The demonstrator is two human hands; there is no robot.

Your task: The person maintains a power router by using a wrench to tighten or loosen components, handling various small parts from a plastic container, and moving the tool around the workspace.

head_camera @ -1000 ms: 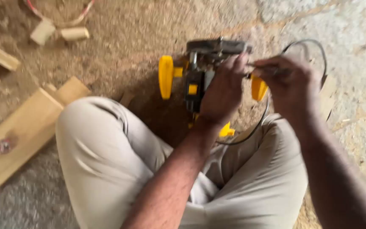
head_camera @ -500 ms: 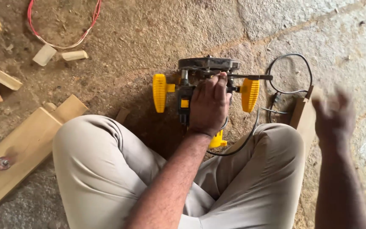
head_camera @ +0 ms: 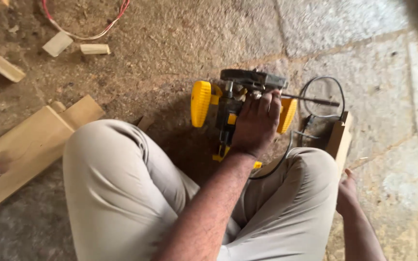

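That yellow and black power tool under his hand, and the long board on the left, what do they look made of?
The power tool under the left hand: its yellow knobs look like moulded plastic, smooth and slightly glossy; the round base and thin rod look like dull grey metal. The board is pale bare wood, seemingly unfinished, with faint grain and sawdust around it.

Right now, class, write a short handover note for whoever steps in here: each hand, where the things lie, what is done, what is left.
Left hand: gripping the yellow-and-black router from above, holding it on the sawdust-covered floor between the knees.
Right hand: off the tool, empty, beside the right knee, near a wood block.
Black cord loops right of the router; a long plank and offcuts lie to the left.
Done: router seated.
Left: cannot tell; no cutting visible.
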